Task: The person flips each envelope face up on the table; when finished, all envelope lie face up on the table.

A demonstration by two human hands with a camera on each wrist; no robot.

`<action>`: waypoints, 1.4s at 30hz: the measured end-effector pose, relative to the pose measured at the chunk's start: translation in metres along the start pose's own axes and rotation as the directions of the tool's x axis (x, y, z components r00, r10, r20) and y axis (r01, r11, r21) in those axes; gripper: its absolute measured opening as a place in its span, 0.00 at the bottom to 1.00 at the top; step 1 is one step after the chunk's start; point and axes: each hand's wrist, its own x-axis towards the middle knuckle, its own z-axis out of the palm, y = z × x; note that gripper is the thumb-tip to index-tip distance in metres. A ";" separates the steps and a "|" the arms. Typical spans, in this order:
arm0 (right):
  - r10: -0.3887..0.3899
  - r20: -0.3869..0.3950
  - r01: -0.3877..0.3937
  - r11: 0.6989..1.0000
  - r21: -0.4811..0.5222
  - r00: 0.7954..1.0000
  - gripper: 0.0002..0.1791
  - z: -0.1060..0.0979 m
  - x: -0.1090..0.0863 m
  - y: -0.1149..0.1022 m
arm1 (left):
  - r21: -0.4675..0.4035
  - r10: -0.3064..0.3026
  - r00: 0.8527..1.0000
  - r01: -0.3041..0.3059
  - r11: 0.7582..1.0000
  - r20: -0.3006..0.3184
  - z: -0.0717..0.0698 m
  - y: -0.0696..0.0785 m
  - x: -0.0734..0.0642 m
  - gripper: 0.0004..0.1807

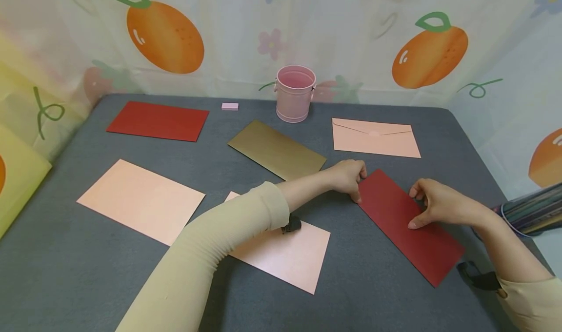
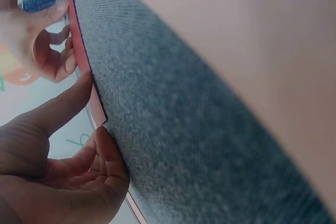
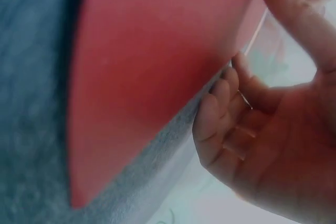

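A red envelope lies at a slant on the right side of the grey table. My left hand reaches across and pinches its upper left end, thumb and curled fingers at the corner. In the left wrist view the left thumb meets the envelope's thin edge. My right hand holds the long right side, with the thumb on the red face and the fingers bent at the edge. The right wrist view shows those fingers by the rim of the red face.
Pink envelopes lie at left, under the left forearm and at back right. A gold envelope, another red envelope, an eraser-like block and a pink bucket sit farther back. Pens stand at right.
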 end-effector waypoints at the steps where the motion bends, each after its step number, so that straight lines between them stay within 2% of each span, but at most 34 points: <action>1: 0.007 0.000 -0.007 1.000 0.002 1.000 0.37 0.000 0.000 -0.001 | 0.004 0.001 1.000 -0.001 1.000 -0.001 0.000 0.000 0.000 0.32; 7: 0.068 0.010 -0.069 0.997 0.021 0.998 0.36 -0.001 0.001 -0.002 | 0.006 0.004 1.000 -0.004 1.000 0.003 0.001 -0.001 0.002 0.32; 14: 0.075 0.009 -0.075 0.994 0.076 0.997 0.31 -0.003 -0.001 -0.004 | -0.010 0.009 1.000 -0.009 1.000 0.006 0.001 -0.002 0.002 0.29; 18: 0.078 0.017 -0.079 0.989 0.122 0.997 0.29 -0.005 -0.001 -0.006 | -0.053 0.005 1.000 -0.004 0.999 0.008 0.000 -0.004 0.003 0.23; 24: 0.053 0.012 -0.054 0.986 0.160 0.999 0.22 -0.008 -0.002 -0.004 | -0.169 -0.019 1.000 0.016 0.986 -0.015 -0.003 -0.006 0.003 0.11; 27: 0.056 0.007 -0.056 0.984 0.172 0.998 0.18 -0.013 -0.004 -0.004 | -0.255 -0.016 1.000 0.014 0.967 -0.005 -0.006 -0.007 0.002 0.10; 32: 0.042 -0.026 -0.036 0.977 0.210 0.999 0.15 -0.020 -0.008 -0.004 | -0.423 0.005 0.999 0.011 0.906 0.038 -0.014 -0.009 -0.002 0.11; 36: 0.005 -0.090 0.015 0.977 0.214 0.996 0.13 -0.026 -0.012 -0.003 | -0.477 0.027 0.999 -0.010 0.879 0.029 -0.022 -0.011 -0.005 0.10; 39: 0.013 -0.155 0.019 0.979 0.205 0.988 0.14 -0.030 -0.015 -0.003 | -0.496 0.045 0.999 -0.033 0.868 0.014 -0.027 -0.015 -0.006 0.11; 42: 0.048 -0.214 -0.001 0.977 0.215 0.976 0.14 -0.032 -0.018 -0.001 | -0.551 0.065 0.998 -0.061 0.832 -0.013 -0.030 -0.018 -0.006 0.09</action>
